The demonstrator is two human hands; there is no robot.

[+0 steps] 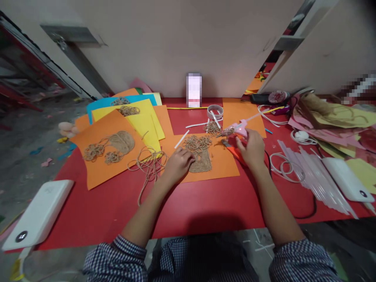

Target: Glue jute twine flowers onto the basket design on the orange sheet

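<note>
Our right grip point(249, 147) is closed on a pink glue gun point(239, 128), its long axis slanting, nozzle leftward beside a jute coil point(213, 128); left of the gun, our left grip point(178, 164) lies curled on a jute vase point(201, 156) (pressing or resting, we cannot tell).

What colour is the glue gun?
The glue gun is pink. It shows best in the head view, held in the right hand.

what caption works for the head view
Left hand presses jute twine artwork on orange paper, right hand holds a pink glue gun
</note>
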